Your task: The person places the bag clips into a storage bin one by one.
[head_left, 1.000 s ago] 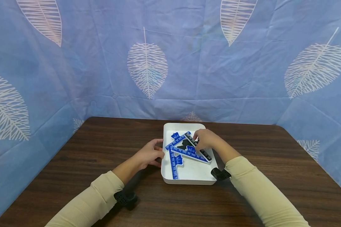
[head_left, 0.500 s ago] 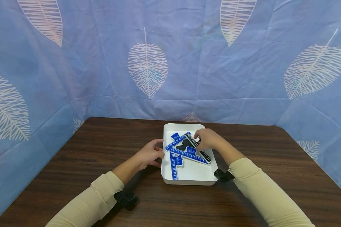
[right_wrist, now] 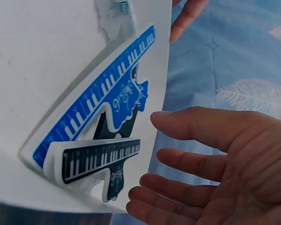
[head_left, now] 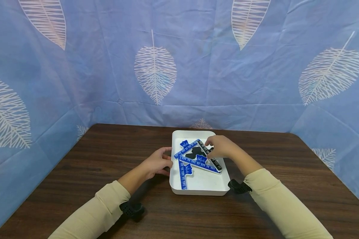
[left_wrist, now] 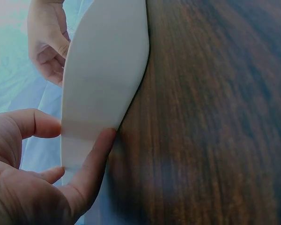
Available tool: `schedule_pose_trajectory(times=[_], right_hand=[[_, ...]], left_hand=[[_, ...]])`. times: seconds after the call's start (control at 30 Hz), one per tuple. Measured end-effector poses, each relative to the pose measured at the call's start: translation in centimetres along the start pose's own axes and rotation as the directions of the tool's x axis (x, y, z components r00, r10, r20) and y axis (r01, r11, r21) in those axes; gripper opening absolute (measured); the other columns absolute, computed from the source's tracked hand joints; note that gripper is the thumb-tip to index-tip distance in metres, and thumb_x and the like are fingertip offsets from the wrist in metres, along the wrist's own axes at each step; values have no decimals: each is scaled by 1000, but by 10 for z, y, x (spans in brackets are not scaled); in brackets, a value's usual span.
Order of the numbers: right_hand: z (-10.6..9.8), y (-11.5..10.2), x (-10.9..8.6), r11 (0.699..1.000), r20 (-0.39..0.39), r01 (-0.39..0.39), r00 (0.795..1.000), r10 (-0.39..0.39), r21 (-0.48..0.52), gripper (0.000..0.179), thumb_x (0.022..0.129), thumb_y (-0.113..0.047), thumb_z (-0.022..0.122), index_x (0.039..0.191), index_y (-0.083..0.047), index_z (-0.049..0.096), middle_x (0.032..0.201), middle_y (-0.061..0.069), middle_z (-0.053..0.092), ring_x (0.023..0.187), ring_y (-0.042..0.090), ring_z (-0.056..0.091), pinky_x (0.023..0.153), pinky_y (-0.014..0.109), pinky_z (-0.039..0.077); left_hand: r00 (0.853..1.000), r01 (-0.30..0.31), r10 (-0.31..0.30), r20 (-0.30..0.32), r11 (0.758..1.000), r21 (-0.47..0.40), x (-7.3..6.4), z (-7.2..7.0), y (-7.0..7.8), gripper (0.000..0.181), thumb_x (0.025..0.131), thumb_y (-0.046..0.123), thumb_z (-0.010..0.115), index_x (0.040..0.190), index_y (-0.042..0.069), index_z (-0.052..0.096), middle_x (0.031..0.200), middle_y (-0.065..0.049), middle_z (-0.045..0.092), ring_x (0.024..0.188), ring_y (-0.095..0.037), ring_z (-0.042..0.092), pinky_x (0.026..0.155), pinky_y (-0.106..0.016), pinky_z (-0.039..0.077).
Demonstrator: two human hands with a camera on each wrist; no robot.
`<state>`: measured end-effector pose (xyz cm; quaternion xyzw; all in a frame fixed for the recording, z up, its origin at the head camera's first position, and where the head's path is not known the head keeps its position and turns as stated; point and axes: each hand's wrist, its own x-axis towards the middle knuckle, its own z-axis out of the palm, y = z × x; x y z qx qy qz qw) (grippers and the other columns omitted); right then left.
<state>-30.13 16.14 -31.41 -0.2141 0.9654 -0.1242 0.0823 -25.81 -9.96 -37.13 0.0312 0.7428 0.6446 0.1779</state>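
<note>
A white tray [head_left: 204, 182] holds several flat clips with piano-key patterns. On top, a black clip [right_wrist: 100, 157] and a blue clip [right_wrist: 96, 96] lie at an angle, their ends meeting near the tray wall. Another blue clip [head_left: 183, 176] lies along the left side, with one more blue clip [head_left: 184, 143] behind it. My right hand [head_left: 223, 147] hovers over the tray beside the black clip; its fingers [right_wrist: 192, 159] are extended and apart from it in the right wrist view. My left hand [head_left: 156, 162] touches the tray's left wall with extended fingertips [left_wrist: 49, 129].
The tray stands on a dark wood-grain table [head_left: 122, 139]. A blue cloth [head_left: 191, 73] with white leaf prints hangs behind the table. Each wrist wears a black device [head_left: 132, 209].
My right hand and forearm have shifted slightly to the right. My left hand still touches the tray's left side, and the clips look almost unmoved.
</note>
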Motion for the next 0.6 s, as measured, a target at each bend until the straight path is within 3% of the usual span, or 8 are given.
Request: schedule_pose_trajectory(times=[0.33,0.6], right_hand=[[1,8,-13,997,-99,-9,995,16,72,41,80,-19,76,113,1,66,109,17,66,96,30,63,85,47,51],[2,12,-31,991,-192,30,981,-4,131,34,82,-16,74,109,2,66,99,14,66,83,22,58,77,43,51]], left_hand=[[998,-52,53,-22,997,56,0,-3,1,72,77,-12,69,143,0,42,121,-22,52,92,-29,65,78,-40,57],[994,-85,88,-57,995,55,-3,-6,2,57,80,-12,66,134,-4,50,116,-22,56,94,-32,65,78,-39,57]])
